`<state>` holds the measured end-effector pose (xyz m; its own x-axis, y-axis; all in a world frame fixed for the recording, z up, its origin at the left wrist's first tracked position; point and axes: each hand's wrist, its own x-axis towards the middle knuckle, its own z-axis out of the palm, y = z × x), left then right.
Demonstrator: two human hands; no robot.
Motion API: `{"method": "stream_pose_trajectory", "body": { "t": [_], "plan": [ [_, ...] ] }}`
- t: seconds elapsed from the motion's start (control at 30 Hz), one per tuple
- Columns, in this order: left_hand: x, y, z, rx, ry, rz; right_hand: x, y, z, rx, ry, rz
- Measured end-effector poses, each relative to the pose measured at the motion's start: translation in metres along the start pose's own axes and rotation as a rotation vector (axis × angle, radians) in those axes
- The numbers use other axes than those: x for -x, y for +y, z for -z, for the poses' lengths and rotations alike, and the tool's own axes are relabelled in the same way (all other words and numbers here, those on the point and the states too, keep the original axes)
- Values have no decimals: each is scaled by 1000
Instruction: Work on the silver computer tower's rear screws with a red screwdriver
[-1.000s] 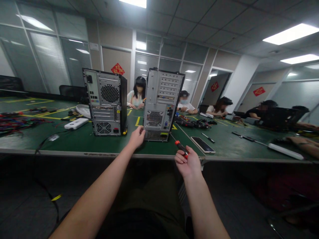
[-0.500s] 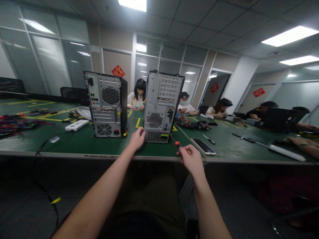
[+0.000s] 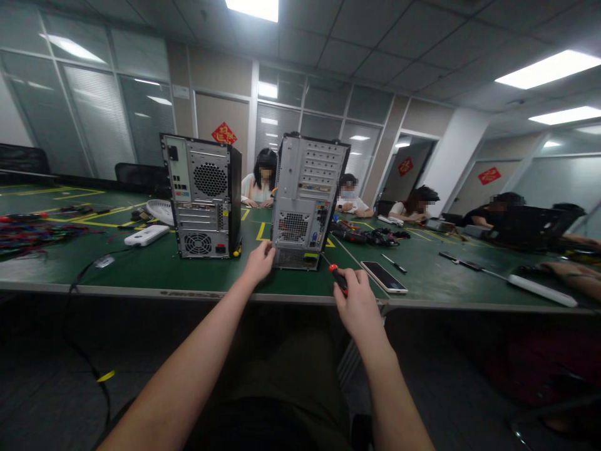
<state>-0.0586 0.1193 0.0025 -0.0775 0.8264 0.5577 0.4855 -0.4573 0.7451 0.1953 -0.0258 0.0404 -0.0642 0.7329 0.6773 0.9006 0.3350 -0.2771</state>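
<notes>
A tall grey computer case (image 3: 293, 181) stands upright near the table's front edge, its back panel facing me. My left hand (image 3: 260, 260) is at its lower left edge, fingers bent together; whether they grip the case is hard to tell. In my right hand (image 3: 353, 291) is a red and black screwdriver (image 3: 337, 275), its shaft pointing up and left to the case's lower right corner. Whether the tip touches a screw there is too small to see. Left of this case stands a second computer case (image 3: 201, 200), also upright.
On the green table (image 3: 300, 287) lie a phone (image 3: 384, 277), a small pen-like tool (image 3: 393, 263), a white power strip (image 3: 146, 235), tangled wires (image 3: 42, 235) and black cables (image 3: 370, 235). Several people sit beyond and to the right.
My right hand has changed its hold on the screwdriver: the fingers are now more stretched along the handle and the back of the hand is turned up. My left hand stays at the case.
</notes>
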Motion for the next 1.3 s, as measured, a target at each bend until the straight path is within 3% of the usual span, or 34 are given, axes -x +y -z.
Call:
{"method": "stream_pose_trajectory", "body": {
  "t": [0.23, 0.53, 0.77, 0.87, 0.97, 1.17, 1.3],
  "plan": [
    [0, -1, 1, -1, -5, 5, -3, 7, -4, -39, 127, -32],
    [0, -1, 1, 11, -14, -1, -3, -6, -8, -22, 130, -368],
    [0, 0, 1, -19, -11, -8, 2, -4, -6, 51, 47, -105],
    [-1, -1, 0, -25, -13, -5, 2, -3, -5, 152, 19, -85],
    [-1, -2, 0, -29, -10, 1, 1, -2, -7, 114, 24, -89],
    [-1, -2, 0, -11, -7, -4, -3, -4, -7, -85, 64, -401],
    [0, -2, 0, -8, -9, -3, -5, -8, -1, -98, 29, -455]
  ]
}}
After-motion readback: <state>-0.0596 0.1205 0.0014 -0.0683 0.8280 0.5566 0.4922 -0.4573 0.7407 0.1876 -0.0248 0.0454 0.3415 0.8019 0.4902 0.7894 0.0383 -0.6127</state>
